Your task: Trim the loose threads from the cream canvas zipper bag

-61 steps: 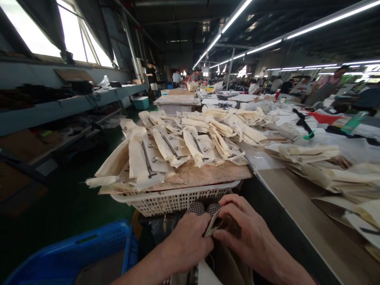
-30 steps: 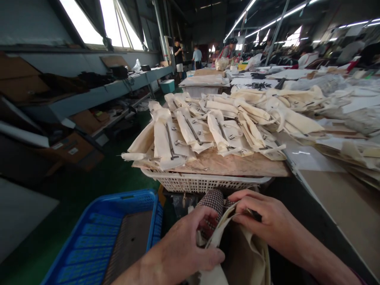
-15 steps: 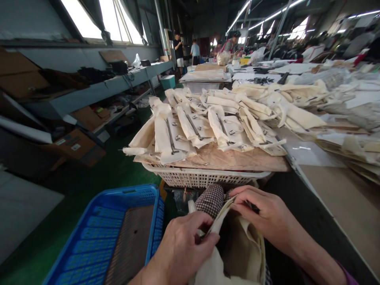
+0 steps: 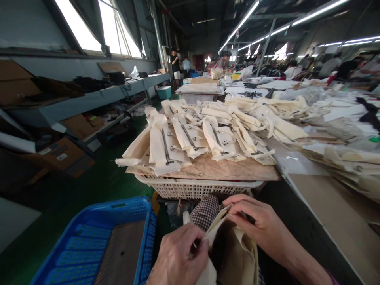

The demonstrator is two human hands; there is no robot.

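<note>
A cream fabric bag (image 4: 237, 253) lies over my lap, its mouth spread so the inside shows. My left hand (image 4: 182, 251) pinches the near part of its edge between thumb and fingers. Farther along that same edge, my right hand (image 4: 257, 221) is closed on the cloth, thumb against fingertips. Beyond my knees, several similar cream pieces with dark zippers (image 4: 166, 148) and small metal fittings rest on a brown board (image 4: 219, 170). That board sits across a white plastic basket (image 4: 190, 190).
A blue plastic crate (image 4: 148, 233) with a brown panel inside stands on the green floor to my left. Along the right runs a table (image 4: 335, 206) with stacked cream cloth. A long bench (image 4: 89, 93) lines the window wall. People work farther back.
The view has tilted up slightly and turned a little to the right. Both hands keep their grip on the bag's edge, with hardly any change in their pose.
</note>
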